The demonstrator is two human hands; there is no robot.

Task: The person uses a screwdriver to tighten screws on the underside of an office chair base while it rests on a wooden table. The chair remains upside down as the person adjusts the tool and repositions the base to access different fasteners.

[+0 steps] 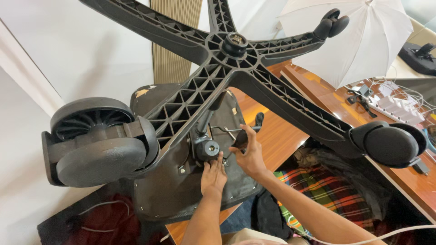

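An office chair lies upside down on a wooden table [272, 136], its black five-armed base [227, 63] and casters pointing up at me. My left hand [213, 174] rests with fingers together on the underside of the black seat [181, 195], touching the round knob [210, 148] of the seat mechanism. My right hand [247, 154] is closed around a black lever handle [247, 131] that sticks out of that mechanism. The gas column is partly hidden behind a base arm.
Large casters hang at the left [97, 140] and right [393, 145], close to my arms. A white photo umbrella [363, 36] stands at the back right. A power strip with cables [393, 102] lies on the table. Plaid cloth [327, 190] lies below.
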